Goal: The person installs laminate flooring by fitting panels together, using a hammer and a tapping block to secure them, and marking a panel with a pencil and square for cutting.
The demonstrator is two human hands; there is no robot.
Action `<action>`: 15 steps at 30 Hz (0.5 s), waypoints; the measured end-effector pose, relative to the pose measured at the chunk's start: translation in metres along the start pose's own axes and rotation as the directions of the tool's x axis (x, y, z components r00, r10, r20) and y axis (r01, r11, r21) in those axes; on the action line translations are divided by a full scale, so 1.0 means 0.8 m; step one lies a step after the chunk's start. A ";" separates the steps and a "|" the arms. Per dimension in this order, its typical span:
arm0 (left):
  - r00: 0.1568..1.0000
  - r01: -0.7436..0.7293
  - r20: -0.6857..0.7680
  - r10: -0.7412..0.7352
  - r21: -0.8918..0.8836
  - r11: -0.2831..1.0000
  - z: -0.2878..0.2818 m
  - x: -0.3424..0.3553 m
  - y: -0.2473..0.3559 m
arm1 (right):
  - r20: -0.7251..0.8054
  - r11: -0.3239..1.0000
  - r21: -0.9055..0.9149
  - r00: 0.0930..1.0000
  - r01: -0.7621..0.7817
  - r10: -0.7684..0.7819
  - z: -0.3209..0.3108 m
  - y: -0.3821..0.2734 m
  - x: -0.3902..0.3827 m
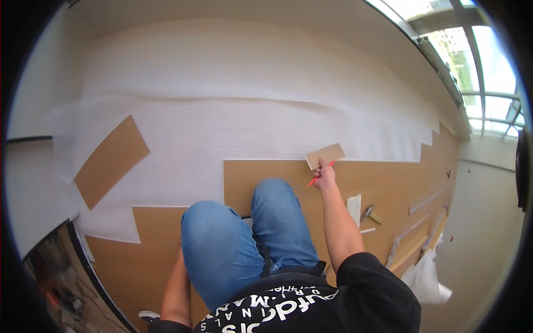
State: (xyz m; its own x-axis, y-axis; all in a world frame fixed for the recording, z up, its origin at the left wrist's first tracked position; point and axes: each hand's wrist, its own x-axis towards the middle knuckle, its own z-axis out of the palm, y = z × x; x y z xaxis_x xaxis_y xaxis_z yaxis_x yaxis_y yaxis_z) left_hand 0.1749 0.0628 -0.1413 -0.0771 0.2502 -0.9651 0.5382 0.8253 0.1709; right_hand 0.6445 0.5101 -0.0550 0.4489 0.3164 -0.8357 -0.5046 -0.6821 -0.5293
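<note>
My right hand (326, 176) is closed at the edge of a short offcut of floor plank (327, 154), tan with a pale edge. A red pencil (312, 182) is also in that hand, sticking out on both sides of the fingers. The offcut is over the border between the laid wood-coloured planks (383, 183) and the white underlay sheet (250, 125). Of my left side only the forearm (176, 288) shows, beside my bent left knee. The knee hides my left hand.
A loose plank (112, 161) lies slanted on the underlay at the left. Right of me are a hammer (372, 214), a white block (353, 210) and long thin strips (425, 202). Crumpled white sheeting (426, 280) lies at the lower right. Windows (472, 61) stand at the upper right.
</note>
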 end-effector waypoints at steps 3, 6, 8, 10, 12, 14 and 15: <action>0.979 -0.139 0.102 0.179 -0.316 0.938 -0.014 0.001 0.009 | 0.394 0.949 -0.260 0.917 0.178 -0.064 0.073 0.029 -0.094; 0.905 -0.397 -0.117 0.410 -0.578 0.713 -0.071 -0.016 0.049 | 0.723 0.808 -0.406 0.690 0.427 -0.002 0.140 0.071 -0.184; 0.814 -0.537 -0.467 0.345 -0.381 0.753 -0.123 -0.062 0.126 | 0.862 0.733 -0.393 0.501 0.556 0.082 0.151 0.095 -0.234; 0.712 -0.637 -0.614 0.341 -0.361 0.681 -0.169 -0.121 0.177 | 0.893 0.697 -0.425 0.393 0.578 0.219 0.144 0.130 -0.289; 0.634 -0.773 -0.628 0.452 -0.493 0.399 -0.192 -0.195 0.236 | 0.906 0.681 -0.423 0.278 0.598 0.318 0.121 0.159 -0.355; 0.573 -0.819 -0.657 0.490 -0.490 0.300 -0.182 -0.265 0.266 | 0.902 0.642 -0.407 0.176 0.650 0.393 0.088 0.193 -0.394; 0.560 -0.829 -0.684 0.467 -0.471 0.302 -0.170 -0.282 0.255 | 0.891 0.591 -0.400 0.146 0.701 0.431 0.072 0.209 -0.405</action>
State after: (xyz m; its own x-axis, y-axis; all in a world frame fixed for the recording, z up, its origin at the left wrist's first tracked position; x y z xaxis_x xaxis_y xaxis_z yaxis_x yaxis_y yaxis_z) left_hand 0.1880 0.2437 0.1379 -0.3660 0.8721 -0.3246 -0.1688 0.2808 0.9448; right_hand 0.3721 0.3318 0.1189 -0.8089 0.3395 -0.4801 0.3117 -0.4447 -0.8397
